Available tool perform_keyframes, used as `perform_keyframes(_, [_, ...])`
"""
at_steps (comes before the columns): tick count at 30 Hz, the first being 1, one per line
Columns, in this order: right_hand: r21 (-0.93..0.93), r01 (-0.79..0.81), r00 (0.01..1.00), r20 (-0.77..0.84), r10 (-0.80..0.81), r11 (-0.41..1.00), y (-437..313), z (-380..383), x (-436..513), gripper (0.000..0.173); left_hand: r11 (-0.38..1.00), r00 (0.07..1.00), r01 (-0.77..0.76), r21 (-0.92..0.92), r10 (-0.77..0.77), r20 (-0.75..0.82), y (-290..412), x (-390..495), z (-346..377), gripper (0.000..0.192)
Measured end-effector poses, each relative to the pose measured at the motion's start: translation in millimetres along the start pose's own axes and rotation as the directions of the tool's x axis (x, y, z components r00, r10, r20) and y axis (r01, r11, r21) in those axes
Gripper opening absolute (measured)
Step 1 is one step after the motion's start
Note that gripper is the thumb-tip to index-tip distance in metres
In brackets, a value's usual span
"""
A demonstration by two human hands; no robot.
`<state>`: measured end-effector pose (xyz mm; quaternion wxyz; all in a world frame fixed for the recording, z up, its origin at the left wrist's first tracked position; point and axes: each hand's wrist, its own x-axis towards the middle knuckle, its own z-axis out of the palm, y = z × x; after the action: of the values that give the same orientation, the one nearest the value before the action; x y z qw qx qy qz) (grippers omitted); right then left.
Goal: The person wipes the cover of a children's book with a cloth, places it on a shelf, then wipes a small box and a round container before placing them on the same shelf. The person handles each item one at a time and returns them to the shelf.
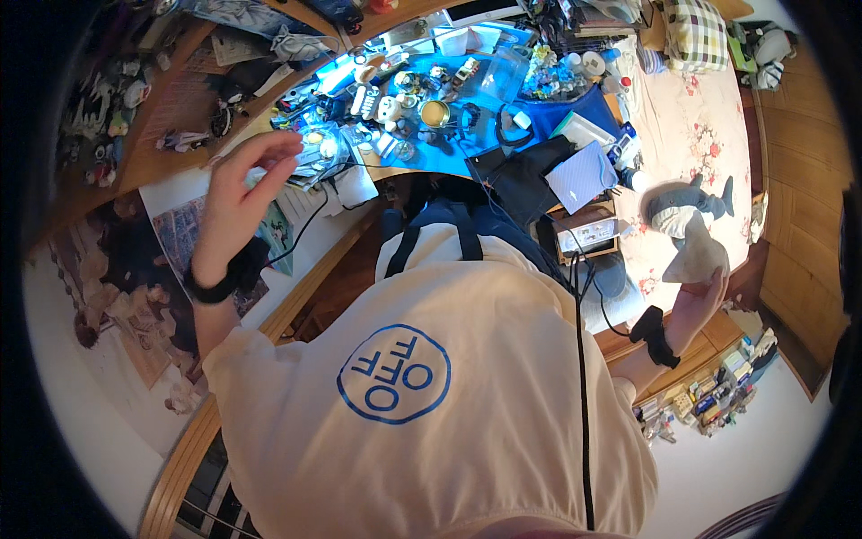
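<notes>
At the left, my left hand (pixel 246 192) is raised near the desk's corner, its fingers apart and holding nothing, with a black band and cable at the wrist. Just past its fingertips, brightly lit clear packaging (pixel 322 149) lies on the desk. On the right, my right hand (pixel 707 293) grips a grey-white piece of soft material (pixel 697 252), perhaps part of a plush toy; my fingers partly hide its edge. Above this piece a plush shark (pixel 683 205) lies on the flowered bed sheet, and the two overlap in view. My right wrist also wears a black band with a cable.
The blue-topped desk (pixel 441 158) bears figurines, a round tin (pixel 434 114), a bowl of blue flowers (pixel 549 74) and papers. A black bag (pixel 528 178) and a wooden box (pixel 587 236) stand near its right edge. A black cable (pixel 583 404) runs over my shirt. A checked pillow (pixel 697 34) lies on the bed.
</notes>
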<state>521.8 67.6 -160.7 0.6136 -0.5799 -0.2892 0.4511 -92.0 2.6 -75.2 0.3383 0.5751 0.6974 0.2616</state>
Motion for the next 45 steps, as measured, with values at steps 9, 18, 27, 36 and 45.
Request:
perform_keyframes(9, [0.023, -0.066, 0.987, 0.148, 0.062, 0.998, 23.1, 34.2, 12.3, 0.033, 0.936, 0.908, -0.253, 0.245, 0.317, -0.274, 95.1, -129.8, -82.6, 0.015])
perform_keyframes(18, [0.011, -0.142, 0.985, 0.097, 0.141, 0.99, 65.9, 58.8, 16.5, 0.024, 0.942, 0.902, 0.311, -0.128, -0.335, -0.271, 28.9, -148.0, -60.5, 0.021])
perform_keyframes(27, [-0.27, -0.252, 0.919, 0.235, 0.318, 0.929, 116.1, 70.3, 17.7, 0.023, 0.928, 0.927, 0.306, 0.215, -0.342, 0.157, -253.5, -2.0, 216.4, 0.034])
perform_keyframes(36, [-0.799, -0.057, 0.837, 0.289, 0.464, 0.599, 262.0, 48.9, 46.9, 0.024, 0.749, 0.814, 0.521, 0.408, -0.581, 0.027, -365.9, 155.3, 446.6, 0.076])
perform_keyframes(45, [-0.831, -0.002, 0.813, 0.323, 0.485, 0.557, 392.6, 30.6, 15.9, 0.023, 0.53, 0.855, 0.378, 0.759, -0.514, -0.067, -403.2, 248.9, 490.5, 0.089])
